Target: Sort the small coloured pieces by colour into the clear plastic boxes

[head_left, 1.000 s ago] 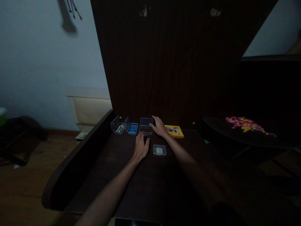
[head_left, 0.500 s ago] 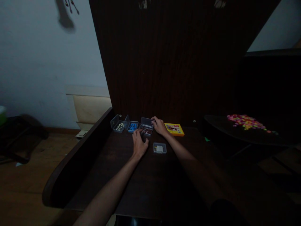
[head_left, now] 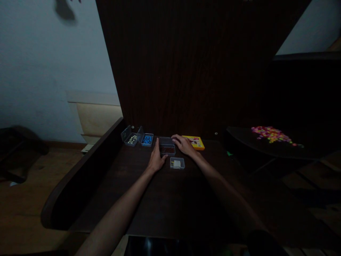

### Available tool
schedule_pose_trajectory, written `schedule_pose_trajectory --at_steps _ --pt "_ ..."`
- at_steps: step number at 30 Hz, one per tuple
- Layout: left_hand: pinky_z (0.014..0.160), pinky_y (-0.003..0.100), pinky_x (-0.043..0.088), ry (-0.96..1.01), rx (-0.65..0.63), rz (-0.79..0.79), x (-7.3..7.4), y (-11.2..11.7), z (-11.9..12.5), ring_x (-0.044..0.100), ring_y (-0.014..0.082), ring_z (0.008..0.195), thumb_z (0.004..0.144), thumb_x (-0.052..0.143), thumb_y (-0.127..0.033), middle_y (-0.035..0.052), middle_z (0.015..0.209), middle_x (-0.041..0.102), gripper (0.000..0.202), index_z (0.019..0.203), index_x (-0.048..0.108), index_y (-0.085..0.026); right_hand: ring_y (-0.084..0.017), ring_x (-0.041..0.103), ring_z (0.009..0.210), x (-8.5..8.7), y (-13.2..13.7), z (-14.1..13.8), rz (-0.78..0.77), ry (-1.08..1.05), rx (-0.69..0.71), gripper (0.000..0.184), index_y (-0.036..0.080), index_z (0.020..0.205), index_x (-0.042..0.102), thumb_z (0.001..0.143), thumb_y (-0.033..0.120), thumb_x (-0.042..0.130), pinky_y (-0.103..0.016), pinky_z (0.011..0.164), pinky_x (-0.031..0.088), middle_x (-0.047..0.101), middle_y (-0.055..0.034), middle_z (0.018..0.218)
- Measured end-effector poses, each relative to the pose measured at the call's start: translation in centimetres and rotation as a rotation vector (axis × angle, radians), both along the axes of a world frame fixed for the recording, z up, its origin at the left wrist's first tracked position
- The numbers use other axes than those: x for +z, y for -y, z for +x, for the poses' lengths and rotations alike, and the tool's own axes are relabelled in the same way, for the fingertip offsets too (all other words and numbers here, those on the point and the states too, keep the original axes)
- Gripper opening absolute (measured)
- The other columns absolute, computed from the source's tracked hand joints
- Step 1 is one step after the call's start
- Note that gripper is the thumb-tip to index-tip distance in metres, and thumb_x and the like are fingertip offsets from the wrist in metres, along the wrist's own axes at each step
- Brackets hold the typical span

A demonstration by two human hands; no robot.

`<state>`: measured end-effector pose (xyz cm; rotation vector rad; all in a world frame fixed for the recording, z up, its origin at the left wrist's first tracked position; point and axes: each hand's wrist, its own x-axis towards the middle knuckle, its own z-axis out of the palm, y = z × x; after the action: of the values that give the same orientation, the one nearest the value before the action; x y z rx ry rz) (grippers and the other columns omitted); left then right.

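A small clear plastic box (head_left: 167, 150) of dark red beads lies on the dark table with its lid (head_left: 165, 141) tipped back. My left hand (head_left: 157, 159) is along the box's left side, fingers stretched out and thumb apart by the front edge. At the lid's right edge, my right hand (head_left: 184, 145) has its fingers bent and thumb touching the lid. Just in front sits a closed clear box (head_left: 177, 163) with a white piece inside. To the left stand two more boxes with raised lids, one with blue beads (head_left: 147, 139), one with pale beads (head_left: 132, 138).
Behind my right hand lies a yellow box (head_left: 197, 143). A raised side panel (head_left: 85, 174) bounds the table on the left, and a tall dark board (head_left: 170, 71) stands at the back. Colourful beads (head_left: 273, 135) are heaped on a dark surface at the right.
My left hand has straightened its fingers and shifted from the bead box's front to its left side. The red-bead box's lid leans farther back. The whole view has shifted slightly.
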<state>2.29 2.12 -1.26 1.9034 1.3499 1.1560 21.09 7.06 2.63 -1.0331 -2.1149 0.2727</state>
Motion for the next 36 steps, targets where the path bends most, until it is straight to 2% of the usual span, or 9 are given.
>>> schedule_pose_trajectory --at_steps 5,8,11,14,17,22,25,29,36 --pt "0.115 0.04 0.026 0.013 0.01 0.073 -0.2 -0.2 0.0 0.029 0.0237 0.139 0.075 0.065 -0.015 0.0139 0.151 0.028 0.094 0.149 0.007 -0.019 -0.019 0.062 0.1 -0.2 1.4 0.3 -0.025 0.047 0.017 0.029 0.019 0.108 0.065 0.093 0.034 0.045 -0.034 0.092 0.045 0.069 -0.0064 0.107" --pt "0.113 0.04 0.029 -0.004 0.025 0.108 0.0 -0.2 -0.1 0.035 0.0233 0.136 0.074 0.065 -0.014 0.014 0.147 0.036 0.092 0.148 0.011 -0.019 -0.02 0.061 0.105 -0.3 2.0 0.6 -0.043 0.093 0.059 0.031 0.021 0.112 0.066 0.094 0.036 0.045 -0.038 0.094 0.045 0.067 -0.0066 0.113" --pt "0.111 0.041 0.034 -0.05 0.04 0.117 0.2 -0.2 -0.1 0.043 0.0229 0.131 0.074 0.066 -0.015 0.0121 0.139 0.045 0.082 0.145 0.026 -0.021 -0.022 0.059 0.112 -0.7 2.2 0.9 -0.04 0.131 0.089 0.033 0.023 0.119 0.063 0.094 0.034 0.044 -0.043 0.097 0.045 0.064 -0.007 0.12" --pt "0.11 0.043 0.035 -0.132 0.08 0.117 0.1 -0.2 -0.2 0.043 0.0259 0.131 0.075 0.067 -0.018 0.0129 0.141 0.044 0.063 0.134 0.046 -0.019 -0.022 0.054 0.119 -1.3 2.0 1.2 -0.022 0.21 0.097 0.034 0.024 0.122 0.061 0.092 0.033 0.048 -0.044 0.102 0.042 0.06 -0.0073 0.127" --pt "0.11 0.042 0.035 -0.202 0.07 0.111 0.1 -0.3 -0.2 0.045 0.0278 0.13 0.078 0.063 -0.019 0.0143 0.144 0.042 0.048 0.125 0.056 -0.016 -0.024 0.047 0.126 -1.9 1.7 1.7 -0.019 0.287 0.116 0.035 0.024 0.123 0.06 0.09 0.032 0.054 -0.045 0.106 0.038 0.055 -0.0073 0.133" --pt "0.109 0.04 0.036 -0.274 0.017 0.084 0.1 -0.3 -0.1 0.046 0.0275 0.128 0.084 0.056 -0.018 0.0168 0.146 0.037 0.043 0.127 0.055 -0.012 -0.025 0.04 0.131 -2.4 1.4 2.0 -0.037 0.286 0.155 0.041 0.021 0.127 0.055 0.088 0.031 0.057 -0.047 0.108 0.036 0.047 -0.0098 0.139" --pt "0.109 0.038 0.037 -0.296 0.024 0.083 0.0 -0.3 0.0 0.049 0.0273 0.125 0.085 0.054 -0.016 0.0184 0.145 0.036 0.041 0.126 0.056 -0.011 -0.024 0.041 0.13 -2.5 1.3 2.0 -0.047 0.256 0.174 0.042 0.023 0.129 0.053 0.087 0.03 0.058 -0.047 0.108 0.036 0.049 -0.0081 0.137" --pt "0.105 0.037 0.042 -0.297 0.019 0.129 -0.2 -0.4 0.0 0.054 0.027 0.119 0.086 0.053 -0.015 0.0165 0.144 0.039 0.037 0.123 0.058 -0.015 -0.024 0.043 0.129 -2.6 0.9 2.3 -0.062 0.244 0.206 0.042 0.028 0.127 0.055 0.085 0.03 0.062 -0.048 0.108 0.037 0.052 -0.0049 0.135" --pt "0.104 0.037 0.043 -0.305 0.022 0.139 -0.4 -0.5 0.0 0.054 0.0275 0.119 0.086 0.052 -0.014 0.0175 0.144 0.039 0.036 0.122 0.059 -0.014 -0.024 0.042 0.13 -2.7 0.9 2.4 -0.032 0.273 0.214 0.039 0.027 0.125 0.056 0.086 0.028 0.06 -0.047 0.108 0.037 0.053 -0.005 0.134"
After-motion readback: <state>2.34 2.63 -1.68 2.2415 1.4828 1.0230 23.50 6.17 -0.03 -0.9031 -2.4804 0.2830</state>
